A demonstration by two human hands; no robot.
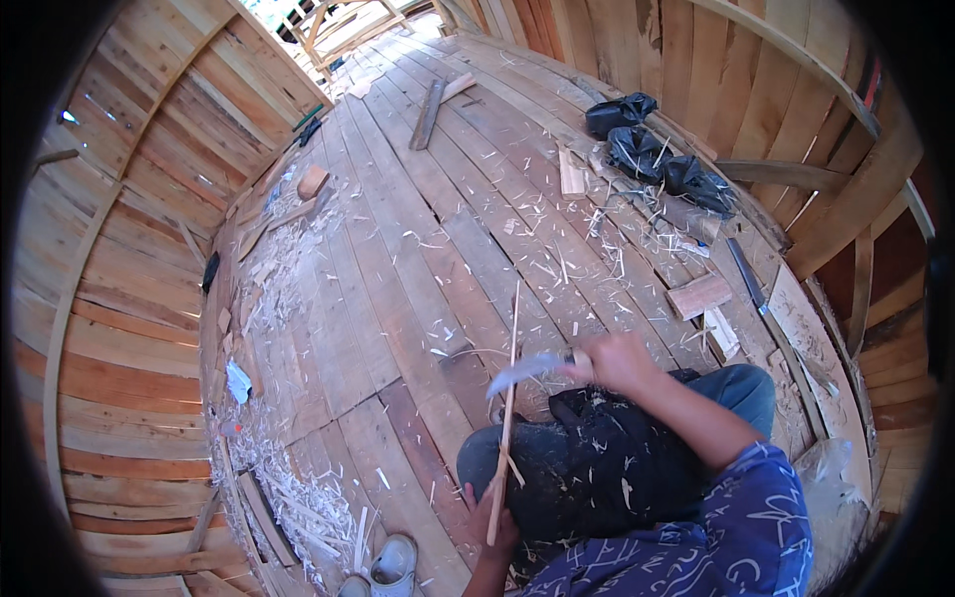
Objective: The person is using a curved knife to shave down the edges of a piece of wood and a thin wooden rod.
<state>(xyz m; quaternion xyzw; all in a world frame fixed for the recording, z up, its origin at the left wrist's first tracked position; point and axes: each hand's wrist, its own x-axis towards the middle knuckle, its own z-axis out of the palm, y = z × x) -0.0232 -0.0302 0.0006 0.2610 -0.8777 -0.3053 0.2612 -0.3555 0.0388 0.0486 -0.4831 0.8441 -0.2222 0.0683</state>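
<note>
A long thin wooden stick point(512, 398) stands at a slant in front of my bent, denim-covered knee. My left hand point(487, 522) grips its lower end. A thin strip of wood peels away from it just above that hand. My right hand point(619, 362) is closed round the handle of a knife point(527, 371) with a curved, pale blade. The blade points left and lies across the upper part of the stick in this view; whether it touches the wood I cannot tell. Shavings are scattered over the dark cloth point(622, 448) on my lap.
Wood shavings point(308, 507) heap along the left wall. Black plastic bags point(642, 149) lie by the right wall. A wood block point(699, 296) and a long dark-bladed tool point(746, 274) are on my right. Clogs point(395, 560) stand lower left; a plank point(428, 114) lies farther off.
</note>
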